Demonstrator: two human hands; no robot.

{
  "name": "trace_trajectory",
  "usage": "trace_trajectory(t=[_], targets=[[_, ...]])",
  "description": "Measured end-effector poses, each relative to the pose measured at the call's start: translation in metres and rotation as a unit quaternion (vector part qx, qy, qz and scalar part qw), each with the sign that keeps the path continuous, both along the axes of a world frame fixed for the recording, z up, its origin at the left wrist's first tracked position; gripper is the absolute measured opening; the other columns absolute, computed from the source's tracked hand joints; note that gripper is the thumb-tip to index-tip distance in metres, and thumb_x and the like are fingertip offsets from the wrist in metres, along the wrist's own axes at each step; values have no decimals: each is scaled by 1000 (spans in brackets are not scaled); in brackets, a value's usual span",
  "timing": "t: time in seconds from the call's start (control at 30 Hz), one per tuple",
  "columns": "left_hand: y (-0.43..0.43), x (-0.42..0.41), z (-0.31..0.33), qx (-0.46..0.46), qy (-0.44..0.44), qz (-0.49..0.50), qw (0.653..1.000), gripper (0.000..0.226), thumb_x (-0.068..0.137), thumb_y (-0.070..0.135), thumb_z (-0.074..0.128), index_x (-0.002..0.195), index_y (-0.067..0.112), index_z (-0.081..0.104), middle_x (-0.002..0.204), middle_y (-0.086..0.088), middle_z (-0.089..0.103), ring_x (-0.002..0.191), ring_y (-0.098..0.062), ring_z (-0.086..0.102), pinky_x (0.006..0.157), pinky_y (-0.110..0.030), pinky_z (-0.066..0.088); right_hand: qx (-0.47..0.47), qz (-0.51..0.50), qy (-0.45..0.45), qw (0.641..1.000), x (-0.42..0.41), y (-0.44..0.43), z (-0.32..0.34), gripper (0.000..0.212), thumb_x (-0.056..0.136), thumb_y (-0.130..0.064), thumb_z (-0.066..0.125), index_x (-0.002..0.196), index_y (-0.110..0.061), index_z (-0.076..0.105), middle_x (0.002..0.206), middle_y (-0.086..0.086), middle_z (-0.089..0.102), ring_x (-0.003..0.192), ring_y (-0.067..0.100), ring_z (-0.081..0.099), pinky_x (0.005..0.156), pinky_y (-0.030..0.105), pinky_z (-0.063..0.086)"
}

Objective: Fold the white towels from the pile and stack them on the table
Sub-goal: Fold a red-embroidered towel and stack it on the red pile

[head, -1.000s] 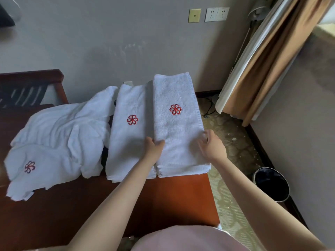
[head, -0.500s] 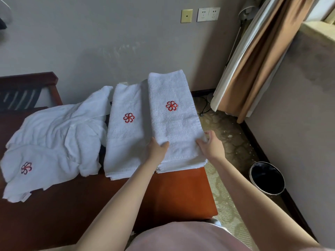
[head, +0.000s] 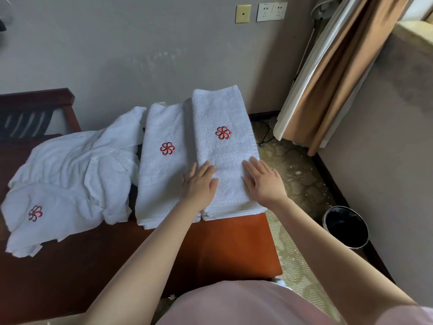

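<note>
Reddish wooden counter [head: 234, 242] by a grey wall [head: 117, 43]: straight fingers of the left hand [head: 199, 184] and right hand [head: 264, 181] lie flat, gripping nothing, on the near end of the rightmost folded towel stack [head: 222, 148]. Touching its left side lies a second folded stack [head: 161, 174]; beyond, the crumpled towel pile [head: 70, 179].

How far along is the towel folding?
Done: two folded stacks lie side by side at the right end of the table, the left stack and the right stack, logos up. In hand: the left hand and right hand lie flat, fingers straight, on the right stack's near end, seemingly smoothing it. Left: the loose pile of unfolded towels, number unclear.
</note>
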State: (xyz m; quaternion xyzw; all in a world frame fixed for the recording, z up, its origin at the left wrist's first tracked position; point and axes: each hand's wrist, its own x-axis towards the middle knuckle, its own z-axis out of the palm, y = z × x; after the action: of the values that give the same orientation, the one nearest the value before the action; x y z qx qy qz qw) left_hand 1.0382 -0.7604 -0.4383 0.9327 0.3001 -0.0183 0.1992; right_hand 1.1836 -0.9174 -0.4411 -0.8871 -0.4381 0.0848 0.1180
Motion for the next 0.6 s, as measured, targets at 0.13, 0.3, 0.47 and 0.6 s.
trace_trajectory(t=[0.13,0.3,0.47,0.6], targets=[[11,4,15,27,-103,20,994,36,99,31,43,130,18,56,144,3,46,139,-20,25,113,-46,20,33,-2,-45,998,5,10,17,46,96,-35,49,138,-18,47,145,0,43,139,24,29,107,42,29],[29,15,45,-24,-243,86,966,25,94,16,54,112,4,66,127,-9,59,124,-27,45,103,-34,35,141,2,-18,990,3,34,49,42,94,-29,54,133,-15,51,129,4,57,118,26,51,92,39,43],[52,22,71,-144,-306,156,928,18,94,17,53,102,10,67,106,-3,67,93,-12,56,73,-16,37,138,13,51,989,2,62,85,28,93,-26,54,119,-18,61,102,-2,71,96,23,64,77,34,51],[73,14,71,-208,-282,188,918,13,92,18,52,87,24,62,99,0,67,95,-17,60,84,-29,46,105,42,98,989,-5,88,101,26,93,-25,54,116,-16,64,109,4,68,100,23,61,83,32,48]])
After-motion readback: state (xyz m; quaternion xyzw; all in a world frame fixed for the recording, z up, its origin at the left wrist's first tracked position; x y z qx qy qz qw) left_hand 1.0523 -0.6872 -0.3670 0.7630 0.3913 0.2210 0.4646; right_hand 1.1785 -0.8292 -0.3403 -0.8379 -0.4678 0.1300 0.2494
